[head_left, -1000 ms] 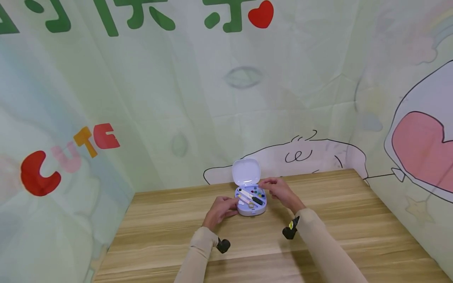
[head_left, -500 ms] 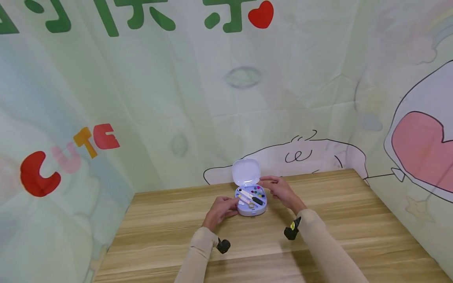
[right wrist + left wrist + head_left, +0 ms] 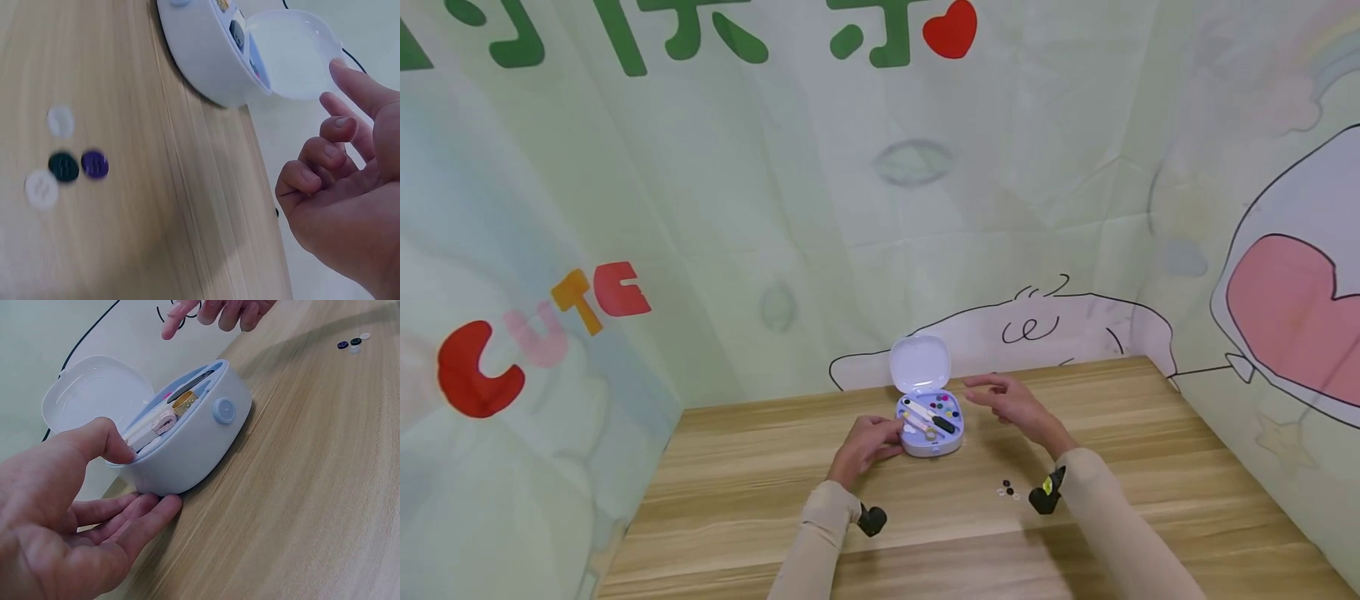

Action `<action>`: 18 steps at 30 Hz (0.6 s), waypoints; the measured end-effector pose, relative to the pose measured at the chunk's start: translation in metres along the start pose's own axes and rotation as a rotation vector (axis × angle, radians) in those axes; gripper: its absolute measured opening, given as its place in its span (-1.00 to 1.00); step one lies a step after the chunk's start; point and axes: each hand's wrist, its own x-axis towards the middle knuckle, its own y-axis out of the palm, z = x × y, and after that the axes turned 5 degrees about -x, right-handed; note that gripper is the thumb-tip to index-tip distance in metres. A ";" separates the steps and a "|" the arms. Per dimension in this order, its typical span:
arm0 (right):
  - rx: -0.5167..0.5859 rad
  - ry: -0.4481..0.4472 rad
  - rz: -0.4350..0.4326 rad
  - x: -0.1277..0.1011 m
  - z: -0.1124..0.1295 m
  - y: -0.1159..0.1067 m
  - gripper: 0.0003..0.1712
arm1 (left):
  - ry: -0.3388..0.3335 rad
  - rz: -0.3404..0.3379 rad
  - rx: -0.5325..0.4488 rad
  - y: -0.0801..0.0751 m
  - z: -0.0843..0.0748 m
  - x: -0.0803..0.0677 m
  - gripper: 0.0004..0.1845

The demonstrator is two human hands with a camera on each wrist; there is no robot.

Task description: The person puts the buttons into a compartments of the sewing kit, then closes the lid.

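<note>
We see the left hand (image 3: 867, 446) steadying the little lilac sewing box (image 3: 929, 425) at mid-table (image 3: 760, 500), thumb on its rim and fingers curled under its side (the lid (image 3: 920, 363) stands open behind it). The right hand (image 3: 1011, 402) hovers just beside the box, holding nothing, forefinger out and the others loosely bent. Four small buttons (image 3: 1008, 490) lie on the wood near the right wrist, apart from the box.

Wood table (image 3: 1150, 442) w/ green cartoon backdrop (image 3: 820, 192) behind.
</note>
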 end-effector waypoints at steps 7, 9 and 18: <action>-0.080 -0.044 0.045 -0.013 -0.002 -0.011 -0.42 | 0.002 -0.004 -0.002 0.000 -0.001 -0.001 -0.62; -0.109 -0.057 0.059 -0.016 -0.003 -0.013 -0.42 | 0.004 -0.003 -0.001 0.000 -0.001 -0.001 -0.62; -0.183 -0.125 0.130 -0.035 -0.005 -0.021 -0.53 | -0.001 -0.004 -0.002 0.000 -0.001 0.000 -0.63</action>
